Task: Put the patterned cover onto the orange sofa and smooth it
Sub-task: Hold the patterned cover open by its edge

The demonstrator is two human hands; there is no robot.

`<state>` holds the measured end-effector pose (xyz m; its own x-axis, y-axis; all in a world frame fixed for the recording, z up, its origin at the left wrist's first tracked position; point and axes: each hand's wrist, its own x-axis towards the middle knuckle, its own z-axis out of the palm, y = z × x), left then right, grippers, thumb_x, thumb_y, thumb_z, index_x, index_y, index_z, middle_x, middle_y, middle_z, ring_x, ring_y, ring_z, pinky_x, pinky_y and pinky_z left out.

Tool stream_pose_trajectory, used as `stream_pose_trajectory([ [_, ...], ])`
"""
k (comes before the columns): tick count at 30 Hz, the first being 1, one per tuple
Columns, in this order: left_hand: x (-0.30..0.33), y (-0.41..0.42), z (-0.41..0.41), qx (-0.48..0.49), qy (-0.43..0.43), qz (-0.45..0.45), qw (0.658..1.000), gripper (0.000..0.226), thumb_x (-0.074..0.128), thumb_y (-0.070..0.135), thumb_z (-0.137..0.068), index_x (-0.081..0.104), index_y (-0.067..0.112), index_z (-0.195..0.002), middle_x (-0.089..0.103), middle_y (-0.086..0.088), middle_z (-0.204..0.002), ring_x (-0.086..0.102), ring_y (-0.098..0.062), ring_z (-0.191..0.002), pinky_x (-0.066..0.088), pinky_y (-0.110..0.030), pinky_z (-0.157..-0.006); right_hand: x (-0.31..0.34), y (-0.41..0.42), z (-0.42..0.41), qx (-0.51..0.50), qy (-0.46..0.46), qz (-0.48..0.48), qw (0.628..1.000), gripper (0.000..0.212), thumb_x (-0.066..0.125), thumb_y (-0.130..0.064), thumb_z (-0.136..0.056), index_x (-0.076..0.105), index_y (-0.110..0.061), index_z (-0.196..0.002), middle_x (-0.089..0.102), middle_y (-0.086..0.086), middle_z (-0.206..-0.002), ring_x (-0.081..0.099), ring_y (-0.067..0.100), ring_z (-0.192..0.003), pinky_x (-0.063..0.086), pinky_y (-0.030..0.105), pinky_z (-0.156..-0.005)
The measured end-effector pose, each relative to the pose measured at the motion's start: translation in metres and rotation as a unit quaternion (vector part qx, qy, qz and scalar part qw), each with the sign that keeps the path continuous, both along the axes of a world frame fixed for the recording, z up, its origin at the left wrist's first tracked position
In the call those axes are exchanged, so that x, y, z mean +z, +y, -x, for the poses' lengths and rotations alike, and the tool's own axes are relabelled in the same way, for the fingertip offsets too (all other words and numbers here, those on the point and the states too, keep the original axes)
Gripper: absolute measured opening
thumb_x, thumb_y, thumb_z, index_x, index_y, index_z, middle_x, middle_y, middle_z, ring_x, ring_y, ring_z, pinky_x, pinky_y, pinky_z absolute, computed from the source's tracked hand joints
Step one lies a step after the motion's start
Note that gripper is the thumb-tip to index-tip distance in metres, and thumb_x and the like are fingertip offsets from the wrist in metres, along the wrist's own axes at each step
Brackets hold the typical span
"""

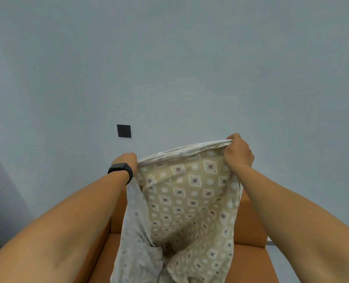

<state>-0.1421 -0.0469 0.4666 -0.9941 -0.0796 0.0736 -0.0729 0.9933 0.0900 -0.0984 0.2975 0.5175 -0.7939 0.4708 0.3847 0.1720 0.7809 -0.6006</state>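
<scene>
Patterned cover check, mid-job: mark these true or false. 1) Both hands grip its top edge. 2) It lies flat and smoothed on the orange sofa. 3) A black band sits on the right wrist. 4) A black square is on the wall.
1) True: the left hand and right hand grip the beige diamond-patterned fabric cover.
2) False: it hangs bunched above the orange upholstered sofa.
3) False: the black wristband is on the left wrist.
4) True: small black square on the pale wall.

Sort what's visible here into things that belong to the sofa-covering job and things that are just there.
Job: cover, gripped along its top edge by left hand and right hand; sofa below it.

Just there: black square on wall; wristband on left wrist.
</scene>
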Motion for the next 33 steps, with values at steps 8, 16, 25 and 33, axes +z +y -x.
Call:
stream_pose_trajectory([
  [8, 0.003, 0.011, -0.022, -0.092, -0.133, -0.453, 0.877, 0.019, 0.053, 0.009, -0.095, 0.066, 0.012, -0.108, 0.068, -0.009, -0.108, 0.065, -0.025, -0.097, 0.057, -0.035, -0.082, -0.072, -0.037, -0.014, 0.118, -0.197, -0.12, 0.966, 0.059, 0.052, -0.044, -0.091, 0.035, -0.033, -0.146, 0.033, 0.004, -0.145, 0.035, 0.031, -0.128, 0.029, 0.046, -0.104],
  [16, -0.02, 0.032, -0.042, -0.07, -0.088, -0.418, 0.901, 0.03, 0.053, 0.044, -0.096, 0.043, 0.016, -0.105, 0.057, -0.007, -0.095, 0.054, -0.024, -0.078, 0.043, -0.034, -0.065, -0.097, -0.113, -0.029, 0.258, -0.068, 0.054, 0.962, 0.021, 0.043, -0.019, -0.096, 0.063, -0.021, -0.103, 0.064, 0.002, -0.103, 0.059, 0.027, -0.1, 0.045, 0.04, -0.083],
  [25, -0.027, 0.052, -0.06, -0.152, 0.139, -0.25, 0.946, 0.017, 0.061, 0.018, -0.088, 0.055, 0.023, -0.103, 0.052, 0.003, -0.094, 0.054, -0.02, -0.078, 0.051, -0.038, -0.066, -0.055, -0.11, -0.025, 0.264, -0.035, -0.023, 0.964, 0.018, 0.056, -0.048, -0.085, 0.064, -0.039, -0.098, 0.053, -0.015, -0.097, 0.055, 0.006, -0.085, 0.043, 0.03, -0.071],
  [33, 0.008, 0.072, -0.052, -0.094, 0.021, -0.53, 0.842, 0.021, 0.051, 0.023, -0.1, 0.056, 0.014, -0.082, 0.06, -0.002, -0.079, 0.054, -0.02, -0.072, 0.043, -0.03, -0.066, -0.027, -0.09, -0.012, 0.204, -0.045, -0.09, 0.974, 0.018, 0.051, -0.04, -0.092, 0.065, -0.033, -0.1, 0.065, -0.009, -0.096, 0.06, 0.018, -0.086, 0.044, 0.032, -0.068],
])
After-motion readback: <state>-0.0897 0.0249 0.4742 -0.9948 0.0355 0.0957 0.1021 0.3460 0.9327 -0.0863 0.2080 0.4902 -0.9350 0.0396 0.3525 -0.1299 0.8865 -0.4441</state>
